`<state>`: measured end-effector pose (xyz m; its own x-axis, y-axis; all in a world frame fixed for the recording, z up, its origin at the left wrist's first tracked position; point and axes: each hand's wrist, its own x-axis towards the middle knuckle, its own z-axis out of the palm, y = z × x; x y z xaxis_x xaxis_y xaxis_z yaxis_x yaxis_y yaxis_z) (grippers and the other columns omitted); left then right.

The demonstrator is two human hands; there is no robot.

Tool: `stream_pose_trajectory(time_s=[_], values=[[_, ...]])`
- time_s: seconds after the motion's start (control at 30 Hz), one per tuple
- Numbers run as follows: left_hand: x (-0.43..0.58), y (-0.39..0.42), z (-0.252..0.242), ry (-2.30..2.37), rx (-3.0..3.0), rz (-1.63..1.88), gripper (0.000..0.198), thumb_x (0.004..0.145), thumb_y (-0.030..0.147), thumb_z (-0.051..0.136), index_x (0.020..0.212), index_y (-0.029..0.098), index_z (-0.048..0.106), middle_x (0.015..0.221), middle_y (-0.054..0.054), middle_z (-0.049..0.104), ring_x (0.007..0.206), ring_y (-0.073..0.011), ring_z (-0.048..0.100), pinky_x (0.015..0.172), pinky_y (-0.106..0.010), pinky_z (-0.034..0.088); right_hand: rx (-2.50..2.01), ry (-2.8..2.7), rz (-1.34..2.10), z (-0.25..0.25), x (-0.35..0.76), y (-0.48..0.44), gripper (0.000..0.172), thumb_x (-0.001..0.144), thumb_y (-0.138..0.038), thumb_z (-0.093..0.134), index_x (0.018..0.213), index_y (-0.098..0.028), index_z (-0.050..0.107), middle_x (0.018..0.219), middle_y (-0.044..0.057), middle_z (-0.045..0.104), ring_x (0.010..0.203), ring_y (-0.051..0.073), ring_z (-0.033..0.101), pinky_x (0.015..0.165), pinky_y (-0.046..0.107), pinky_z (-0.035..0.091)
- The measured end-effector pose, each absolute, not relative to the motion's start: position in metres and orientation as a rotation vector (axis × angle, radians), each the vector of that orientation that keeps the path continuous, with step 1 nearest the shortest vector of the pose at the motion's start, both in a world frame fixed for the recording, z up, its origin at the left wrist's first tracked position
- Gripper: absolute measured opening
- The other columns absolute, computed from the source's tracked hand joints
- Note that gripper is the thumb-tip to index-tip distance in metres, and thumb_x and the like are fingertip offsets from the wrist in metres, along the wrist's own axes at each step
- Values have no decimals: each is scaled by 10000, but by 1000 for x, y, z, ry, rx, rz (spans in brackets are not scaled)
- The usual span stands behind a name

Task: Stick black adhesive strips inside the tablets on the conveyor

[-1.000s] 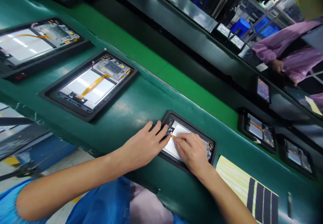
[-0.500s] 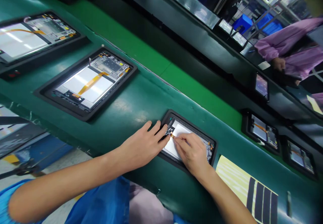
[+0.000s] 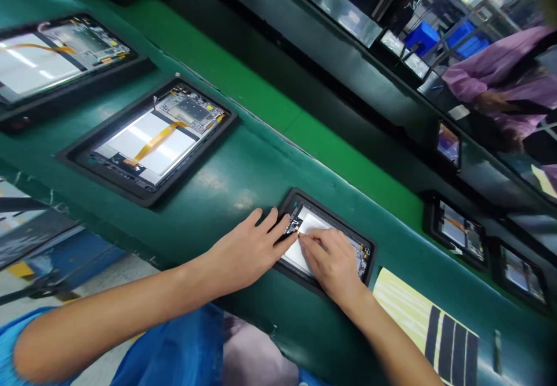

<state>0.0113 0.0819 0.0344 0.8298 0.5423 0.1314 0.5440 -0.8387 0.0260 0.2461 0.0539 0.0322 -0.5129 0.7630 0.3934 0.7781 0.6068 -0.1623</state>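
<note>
An opened tablet (image 3: 369,264) lies in a black frame on the green work surface in front of me. My left hand (image 3: 248,252) rests at its left end, fingers spread, with one fingertip touching beside the small connector area. My right hand (image 3: 333,264) is over the white panel (image 3: 311,220), thumb and fingers pinched on the end of an orange flex cable (image 3: 298,233). Only a sliver of that cable shows between the two hands; the rest is hidden. Circuit board parts are visible at the tablet's right end.
Further opened tablets stand to the left, one nearby (image 3: 152,142) and another (image 3: 65,61) beyond it. On the right lies a yellow sheet with black strips (image 3: 426,322). A green belt (image 3: 278,113) runs behind. Across it are more tablets (image 3: 456,229) and a person in pink sleeves (image 3: 478,72).
A finger of my left hand has slid slightly right, toward the pinched cable, and less orange shows. My right hand has barely moved. Across the belt, the other person's hands have shifted.
</note>
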Motion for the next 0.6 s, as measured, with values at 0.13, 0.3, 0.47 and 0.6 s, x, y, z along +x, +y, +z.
stream_pose_trajectory(time_s=[0.13,0.3,0.47,0.6], values=[[12,81,36,-885,-2972,-169,491,954,271,595,1440,201,582,1435,-181,617,1238,-379,606,962,-502,431,-1211,-2466,-78,32,249,55,118,983,-123,656,1080,-162,711,926,59,729,796,179,597,708,318,421],[13,80,38,-888,-2954,-161,499,946,284,603,1437,197,592,1431,-182,622,1227,-380,609,958,-507,429,-1213,-2536,-80,35,250,54,188,1024,-212,619,1190,-161,689,967,75,720,840,193,604,733,331,425],[15,79,39,-882,-2935,-144,512,934,309,616,1432,191,599,1423,-180,628,1207,-389,613,946,-515,435,-1193,-2594,-83,37,251,51,235,1035,-230,590,1231,-133,675,1052,108,719,938,223,618,807,361,459],[16,79,38,-872,-2923,-140,497,953,306,578,1431,174,599,1404,-189,637,1180,-386,626,926,-508,443,-1189,-2673,-118,43,251,51,247,1045,-247,567,1237,-131,671,1074,112,723,979,228,621,865,379,466]])
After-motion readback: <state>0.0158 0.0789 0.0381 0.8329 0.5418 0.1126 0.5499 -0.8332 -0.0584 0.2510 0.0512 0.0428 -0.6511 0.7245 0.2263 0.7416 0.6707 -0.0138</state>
